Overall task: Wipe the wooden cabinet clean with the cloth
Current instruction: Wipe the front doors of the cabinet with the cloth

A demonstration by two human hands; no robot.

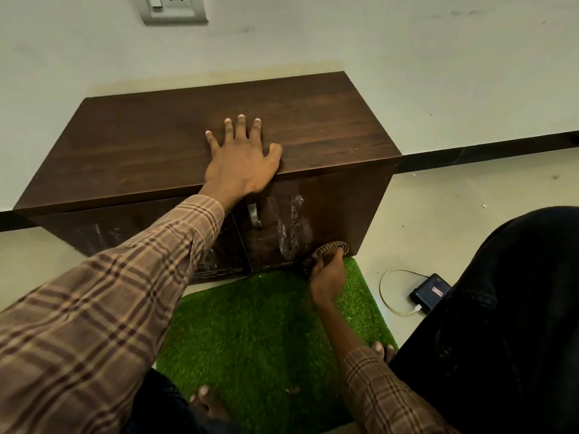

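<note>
A low dark wooden cabinet [141,145] stands on the floor against the white wall. My left hand [241,161] lies flat on its top near the front edge, fingers spread, holding nothing. My right hand [327,277] is down at the bottom of the right door, closed around a patterned brown cloth [329,250] that presses against the door's lower right corner. Whitish wet streaks [289,227] run down the right door beside a metal handle [254,214]. Fainter smears mark the left door.
A green artificial-grass mat [250,333] lies before the cabinet, my bare toes on it. A dark power bank [430,292] with a white cable lies on the floor at right. My dark-trousered knee [501,324] fills the right. A wall socket [172,7] sits above.
</note>
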